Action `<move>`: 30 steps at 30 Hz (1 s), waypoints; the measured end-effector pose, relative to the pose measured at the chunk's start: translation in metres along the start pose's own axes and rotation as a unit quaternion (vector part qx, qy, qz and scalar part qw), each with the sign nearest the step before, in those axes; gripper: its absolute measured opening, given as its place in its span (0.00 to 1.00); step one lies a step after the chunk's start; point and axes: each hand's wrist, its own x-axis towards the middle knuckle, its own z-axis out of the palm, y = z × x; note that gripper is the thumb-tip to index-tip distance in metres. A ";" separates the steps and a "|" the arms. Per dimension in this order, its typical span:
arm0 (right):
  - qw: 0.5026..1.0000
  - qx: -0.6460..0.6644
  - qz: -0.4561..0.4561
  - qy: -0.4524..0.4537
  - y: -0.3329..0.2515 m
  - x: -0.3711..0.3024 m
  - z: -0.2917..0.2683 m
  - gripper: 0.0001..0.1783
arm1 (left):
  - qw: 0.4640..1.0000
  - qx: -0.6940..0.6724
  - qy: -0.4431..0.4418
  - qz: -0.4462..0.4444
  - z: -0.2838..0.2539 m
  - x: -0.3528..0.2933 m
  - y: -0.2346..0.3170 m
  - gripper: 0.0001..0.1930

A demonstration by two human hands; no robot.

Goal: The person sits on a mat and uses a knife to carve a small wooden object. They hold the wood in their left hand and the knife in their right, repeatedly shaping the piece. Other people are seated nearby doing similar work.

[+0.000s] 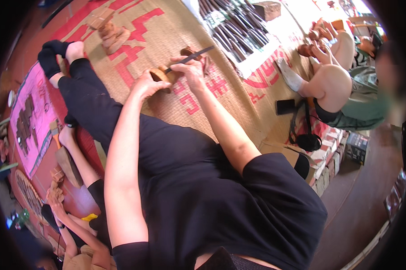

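Observation:
My left hand [145,84] is wrapped round a small piece of carved wood [158,74], light brown, and holds it above the mat beyond my lap. In my right hand [190,73] is a long, dark, flat file [201,53], slanting up to the right. The file's lower end meets the wood or lies very close to it; contact is hard to make out. Just past my right fingers a darker piece of wood [187,52] rests on the mat.
A woven mat [239,103] with red patterns lies under my legs. Farther off stands a carved wooden figure [114,38]. Many chisels [234,28] cover a white cloth. Co-workers hold carvings [305,49] at right and lower left. A phone [284,106] lies near the brick edging [331,150].

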 end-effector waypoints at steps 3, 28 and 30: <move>0.999 0.040 0.003 -0.013 -0.006 -0.009 0.004 0.15 | 0.997 -0.058 -0.007 0.045 -0.006 -0.010 0.005 0.49; 0.997 0.008 -0.020 -0.068 -0.004 -0.008 -0.004 0.15 | 0.992 -0.121 -0.015 -0.041 -0.018 0.002 -0.006 0.16; 0.996 -0.003 -0.045 -0.077 -0.001 -0.009 -0.002 0.15 | 0.991 -0.120 -0.021 -0.047 -0.018 -0.002 -0.001 0.16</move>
